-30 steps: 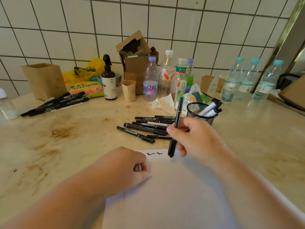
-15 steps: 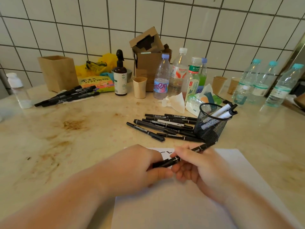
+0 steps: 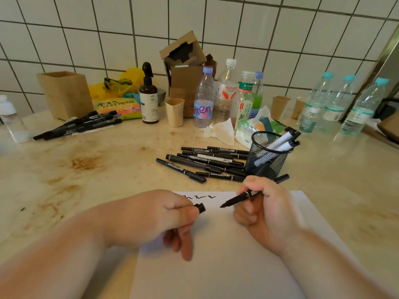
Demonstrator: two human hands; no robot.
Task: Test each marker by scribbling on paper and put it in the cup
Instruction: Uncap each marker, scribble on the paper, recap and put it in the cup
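Right hand (image 3: pixel 262 209) grips the uncapped marker (image 3: pixel 239 197), tip just above the paper (image 3: pixel 226 266); left hand (image 3: pixel 151 219) pinches its cap (image 3: pixel 201 207). Scribble lightly beside the 3 squiggles; mesh cup (image 3: pixel 266 156) waits at 1 o'clock.

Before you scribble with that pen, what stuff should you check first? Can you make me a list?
1. Cap off the marker: ok, the left hand pinches it.
2. Marker held firmly: ok, the right hand grips its barrel.
3. Tip over the paper: ok, it points at the sheet, near the old scribbles.
4. Room to scribble: ok, lots of bare paper below.
5. Mesh cup ready: ok, upright, with markers already in it.
6. Ink works: cannot tell until it writes.
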